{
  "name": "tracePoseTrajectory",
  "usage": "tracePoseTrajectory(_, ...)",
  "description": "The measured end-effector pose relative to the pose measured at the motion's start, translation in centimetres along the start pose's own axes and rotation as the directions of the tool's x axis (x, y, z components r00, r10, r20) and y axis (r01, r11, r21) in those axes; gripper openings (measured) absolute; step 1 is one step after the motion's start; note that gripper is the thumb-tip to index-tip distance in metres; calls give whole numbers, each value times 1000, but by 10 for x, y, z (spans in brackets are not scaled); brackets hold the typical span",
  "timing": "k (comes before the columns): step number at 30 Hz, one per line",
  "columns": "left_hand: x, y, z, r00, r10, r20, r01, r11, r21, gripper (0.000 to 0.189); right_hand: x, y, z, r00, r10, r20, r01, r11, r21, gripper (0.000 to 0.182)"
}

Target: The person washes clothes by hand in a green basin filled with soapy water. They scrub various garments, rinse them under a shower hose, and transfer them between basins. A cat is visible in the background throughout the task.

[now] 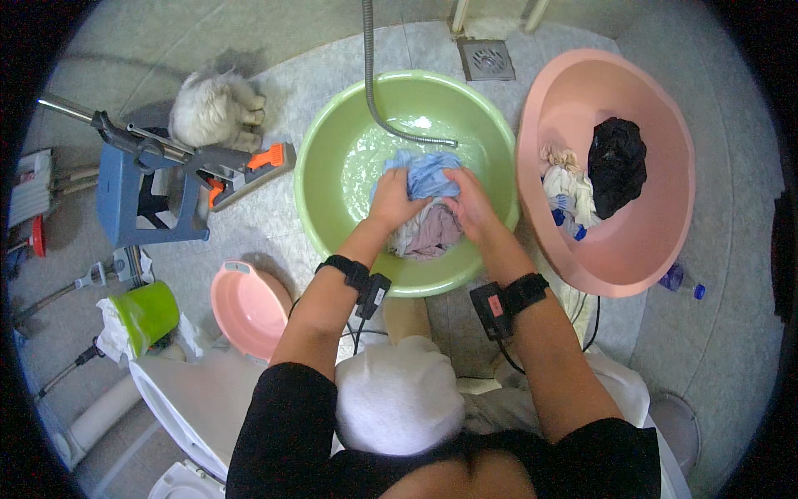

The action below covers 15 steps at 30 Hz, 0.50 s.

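Observation:
In front of me a large green plastic basin [336, 131] holds water. My left hand [394, 201] and my right hand [469, 206] grip a bunched wet light-blue cloth [430, 173] from its two sides. Just below it in the basin lie a mauve cloth [434, 231] and a whitish cloth [408, 236], partly hidden by my hands. Over the basin's far rim comes a flexible metal shower hose [369, 68], its bare end down above the water behind the blue cloth.
At right stands a pink tub [661, 243] with a black garment [617, 168] and whitish clothes [567, 193]. To the left are a small pink basin [249, 305], a blue plastic stool [118, 199], a squeeze mop [249, 171] and a green bin [149, 312]. A floor drain [487, 60] lies beyond.

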State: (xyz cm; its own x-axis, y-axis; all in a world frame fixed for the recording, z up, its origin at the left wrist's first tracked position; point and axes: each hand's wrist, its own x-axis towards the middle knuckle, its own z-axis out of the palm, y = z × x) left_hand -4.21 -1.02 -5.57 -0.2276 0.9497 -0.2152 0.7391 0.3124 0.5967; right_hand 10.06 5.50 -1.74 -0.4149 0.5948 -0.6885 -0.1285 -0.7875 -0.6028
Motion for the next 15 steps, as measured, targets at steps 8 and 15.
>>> tracePoseTrajectory(8, -18, -17, -63, 943, -106, 315, 306, 644, -701, 65, 24, -30, -12, 990, -137, 15, 134, 984, 115, 24)
tracePoseTrajectory(15, -4, -53, -54, 896, -159, -415, 209, 975, 78, 72, 23, -12, -16, 965, -48, -257, -5, 980, -201, 62)
